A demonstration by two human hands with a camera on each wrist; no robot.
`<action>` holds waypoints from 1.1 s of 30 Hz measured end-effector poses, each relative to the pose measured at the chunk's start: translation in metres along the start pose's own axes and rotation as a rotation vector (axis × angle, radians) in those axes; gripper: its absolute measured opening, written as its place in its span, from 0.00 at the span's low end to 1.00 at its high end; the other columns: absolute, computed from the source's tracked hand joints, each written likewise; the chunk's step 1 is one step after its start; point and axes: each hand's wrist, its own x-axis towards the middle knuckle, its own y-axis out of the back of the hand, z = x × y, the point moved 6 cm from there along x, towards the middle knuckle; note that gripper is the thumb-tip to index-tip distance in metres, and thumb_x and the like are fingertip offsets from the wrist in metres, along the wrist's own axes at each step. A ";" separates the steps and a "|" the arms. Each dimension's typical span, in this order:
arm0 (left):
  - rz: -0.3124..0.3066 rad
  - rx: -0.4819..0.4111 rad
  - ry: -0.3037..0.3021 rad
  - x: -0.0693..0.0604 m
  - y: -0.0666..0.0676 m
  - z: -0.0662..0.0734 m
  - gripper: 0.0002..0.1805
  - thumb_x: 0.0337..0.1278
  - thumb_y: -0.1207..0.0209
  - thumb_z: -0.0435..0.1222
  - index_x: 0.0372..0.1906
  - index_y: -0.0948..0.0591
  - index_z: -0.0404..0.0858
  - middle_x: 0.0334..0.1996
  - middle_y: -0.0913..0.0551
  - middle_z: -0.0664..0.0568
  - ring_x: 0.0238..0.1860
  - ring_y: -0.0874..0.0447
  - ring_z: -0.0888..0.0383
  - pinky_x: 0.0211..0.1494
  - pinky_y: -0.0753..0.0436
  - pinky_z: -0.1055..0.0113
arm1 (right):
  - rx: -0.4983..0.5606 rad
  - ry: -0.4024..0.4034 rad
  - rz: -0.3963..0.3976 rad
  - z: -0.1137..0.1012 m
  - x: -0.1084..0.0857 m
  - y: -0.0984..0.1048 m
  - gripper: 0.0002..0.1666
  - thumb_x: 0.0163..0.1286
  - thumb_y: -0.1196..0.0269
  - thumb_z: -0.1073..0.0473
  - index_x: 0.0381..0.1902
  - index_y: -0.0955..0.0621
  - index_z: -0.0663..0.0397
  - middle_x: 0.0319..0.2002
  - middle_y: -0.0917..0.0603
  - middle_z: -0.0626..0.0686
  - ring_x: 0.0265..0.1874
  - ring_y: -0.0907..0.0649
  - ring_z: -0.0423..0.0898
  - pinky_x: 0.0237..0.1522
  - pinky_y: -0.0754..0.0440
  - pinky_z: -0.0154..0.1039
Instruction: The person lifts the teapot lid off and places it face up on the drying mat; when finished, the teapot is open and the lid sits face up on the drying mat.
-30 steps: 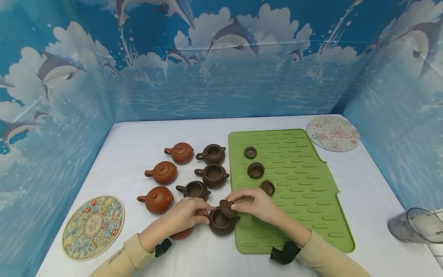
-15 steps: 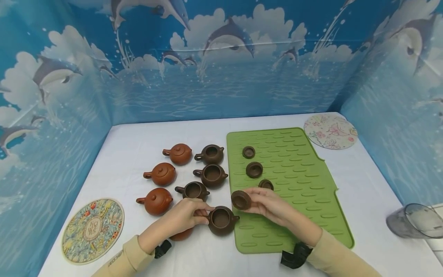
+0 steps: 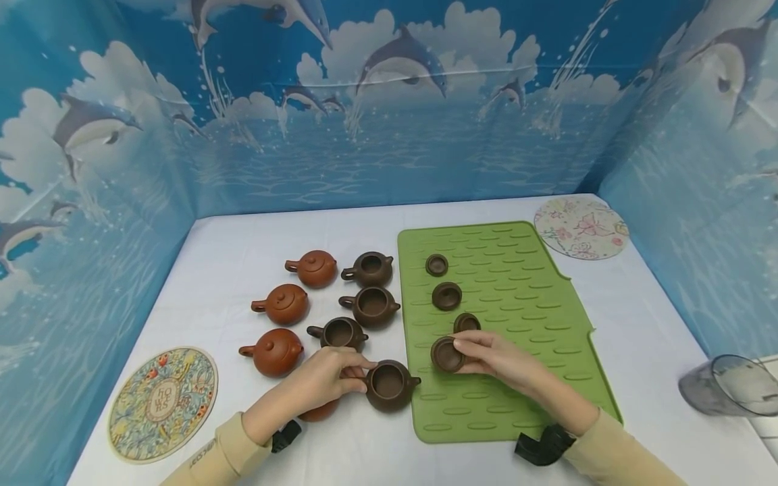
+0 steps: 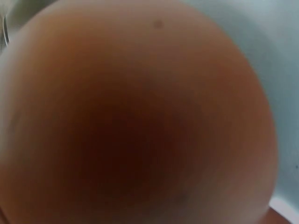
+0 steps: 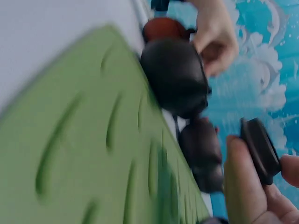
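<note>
A dark brown teapot without its lid (image 3: 389,386) stands on the white cloth at the left edge of the green mat. My left hand (image 3: 331,375) pinches its handle; in the left wrist view that hand's blurred skin fills most of the picture. Over the mat, my right hand (image 3: 495,358) holds a dark brown teapot lid (image 3: 447,355), underside up, between thumb and fingers. The right wrist view shows this lid (image 5: 260,150) edge-on and off the mat. Several more dark lids lie on the mat, among them a lid (image 3: 467,323) just behind the held one.
Behind the gripped teapot are more lidless dark teapots (image 3: 373,306). Reddish-brown lidded teapots (image 3: 278,352) stand left of them, one partly hidden under my left hand. A patterned round mat (image 3: 163,405) lies at left, another round mat (image 3: 581,227) at far right. A grey cup (image 3: 723,386) stands right.
My right hand has lifted the lid off the dark teapot, turned it underside up and carried it right over the green mat. The left hand stays at the teapot's handle.
</note>
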 end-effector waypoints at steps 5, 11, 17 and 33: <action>-0.002 0.006 0.002 0.001 0.000 -0.001 0.17 0.52 0.30 0.34 0.49 0.13 0.39 0.33 0.13 0.56 0.35 0.17 0.70 0.41 0.18 0.75 | -0.218 0.005 0.152 -0.001 -0.009 0.023 0.32 0.74 0.41 0.51 0.65 0.28 0.72 0.59 0.22 0.68 0.51 0.15 0.49 0.51 0.15 0.38; -0.001 0.003 0.005 0.000 0.000 0.000 0.17 0.52 0.30 0.34 0.49 0.13 0.39 0.33 0.13 0.56 0.35 0.17 0.70 0.41 0.18 0.75 | -0.497 0.057 0.177 -0.003 -0.019 0.034 0.23 0.70 0.37 0.52 0.54 0.18 0.64 0.47 0.13 0.59 0.41 0.14 0.46 0.41 0.14 0.37; 0.005 0.004 0.000 0.000 0.000 0.000 0.17 0.52 0.30 0.33 0.49 0.13 0.39 0.32 0.13 0.57 0.35 0.17 0.70 0.41 0.18 0.74 | -0.672 0.080 0.185 0.000 -0.022 0.038 0.17 0.66 0.33 0.47 0.45 0.13 0.50 0.40 0.11 0.48 0.37 0.16 0.34 0.38 0.19 0.31; 0.004 0.015 -0.002 -0.001 -0.001 0.000 0.17 0.52 0.30 0.33 0.49 0.14 0.39 0.32 0.14 0.57 0.35 0.17 0.70 0.41 0.18 0.73 | -0.646 0.135 0.205 0.001 -0.023 0.040 0.14 0.70 0.37 0.54 0.48 0.14 0.55 0.45 0.11 0.53 0.39 0.14 0.33 0.41 0.18 0.30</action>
